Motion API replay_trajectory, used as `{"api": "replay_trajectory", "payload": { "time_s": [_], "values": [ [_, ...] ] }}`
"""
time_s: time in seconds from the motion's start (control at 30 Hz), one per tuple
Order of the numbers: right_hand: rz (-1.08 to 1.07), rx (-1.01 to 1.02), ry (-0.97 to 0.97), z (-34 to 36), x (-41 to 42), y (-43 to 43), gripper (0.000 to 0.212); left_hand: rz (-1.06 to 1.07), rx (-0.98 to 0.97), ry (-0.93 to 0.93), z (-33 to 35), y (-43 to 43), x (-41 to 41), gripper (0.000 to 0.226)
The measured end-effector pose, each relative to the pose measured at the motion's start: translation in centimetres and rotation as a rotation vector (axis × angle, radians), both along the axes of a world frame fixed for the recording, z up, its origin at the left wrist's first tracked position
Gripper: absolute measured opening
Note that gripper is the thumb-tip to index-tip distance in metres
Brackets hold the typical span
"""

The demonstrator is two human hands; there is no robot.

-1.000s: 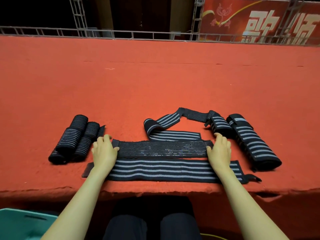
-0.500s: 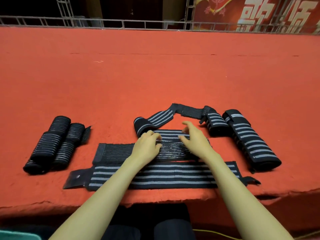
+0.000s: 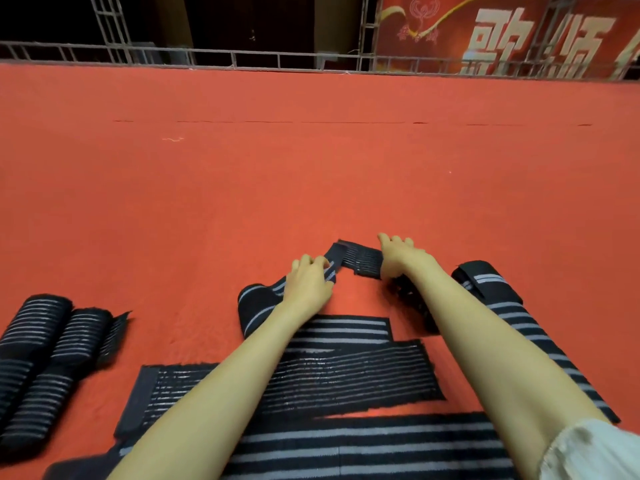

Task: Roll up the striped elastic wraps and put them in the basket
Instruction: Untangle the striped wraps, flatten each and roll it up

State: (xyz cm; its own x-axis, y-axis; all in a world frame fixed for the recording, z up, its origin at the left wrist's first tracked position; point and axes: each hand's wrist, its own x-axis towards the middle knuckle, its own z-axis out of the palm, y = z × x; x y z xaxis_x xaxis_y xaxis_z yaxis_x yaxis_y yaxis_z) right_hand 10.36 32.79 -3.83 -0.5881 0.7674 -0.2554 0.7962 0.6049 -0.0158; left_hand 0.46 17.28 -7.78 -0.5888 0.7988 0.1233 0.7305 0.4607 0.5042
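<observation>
The far wrap (image 3: 360, 261) lies twisted at the far side of the pile. Its dark fastening end points away, and its striped length bends back to a fold on the left. The left hand (image 3: 310, 282) pinches the strip just where the stripes begin. The right hand (image 3: 398, 258) lies over the dark end with its fingers fairly straight, seemingly pressing rather than clasping.

It looks a light, limp, stretchy band that will sag and twist if lifted by one point. I would hold it across its full width at the dark end and keep it taut while rolling, so the coil stays square.

Nearer, a flat wrap (image 3: 329, 375) is spread out under both forearms, and a near wrap (image 3: 346, 445) runs along the edge. A long wrap (image 3: 502, 306) stretches down the right side. Well apart on the left sit the rolled wraps (image 3: 41, 341), bundled side by side. All of it rests on the red-covered table (image 3: 311, 168).
</observation>
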Motion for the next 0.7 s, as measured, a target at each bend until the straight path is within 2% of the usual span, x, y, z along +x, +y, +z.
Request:
{"api": "replay_trajectory", "payload": {
  "time_s": [0.1, 0.17, 0.27, 0.33, 0.4, 0.47, 0.53, 0.6, 0.7],
  "values": [
    [-0.001, -0.06, -0.097, -0.6, -0.3, 1.2, 0.092, 0.007, 0.006, -0.085, -1.3, -0.1, -0.3, 0.04],
    [-0.001, -0.084, -0.077, -0.3, -0.3, 1.8, 0.087, 0.0, -0.003, -0.101, -1.9, -0.2, -0.5, 0.037],
    [-0.012, -0.032, 0.052, -0.2, -0.1, 2.2, 0.072, -0.019, 0.01, -0.1, -2.2, -0.3, -0.5, 0.036],
    [-0.039, 0.044, 0.217, -0.5, 0.0, 2.4, 0.056, -0.017, 0.022, -0.116, -2.1, -0.5, -0.5, 0.036],
    [-0.131, 0.098, 0.5, -0.7, 0.3, 2.7, 0.04, -0.02, 0.026, -0.124, -2.1, -0.6, -0.4, 0.036],
    [-0.308, 0.024, 0.837, 0.1, 0.7, 3.0, 0.038, -0.025, 0.026, -0.12, -2.0, -0.8, -0.4, 0.037],
    [-0.418, -0.079, 1.075, 1.5, 1.0, 2.9, 0.042, -0.028, 0.018, -0.116, -2.0, -0.8, -0.3, 0.037],
    [-0.365, -0.104, 1.144, 2.9, 0.9, 2.0, 0.047, -0.029, -0.009, -0.117, -1.9, -0.6, -0.2, 0.038],
    [-0.123, -0.099, 1.228, 4.9, 0.7, -0.9, 0.053, -0.011, 0.06, -0.173, -0.9, -0.6, 0.2, 0.032]
  ]
}}
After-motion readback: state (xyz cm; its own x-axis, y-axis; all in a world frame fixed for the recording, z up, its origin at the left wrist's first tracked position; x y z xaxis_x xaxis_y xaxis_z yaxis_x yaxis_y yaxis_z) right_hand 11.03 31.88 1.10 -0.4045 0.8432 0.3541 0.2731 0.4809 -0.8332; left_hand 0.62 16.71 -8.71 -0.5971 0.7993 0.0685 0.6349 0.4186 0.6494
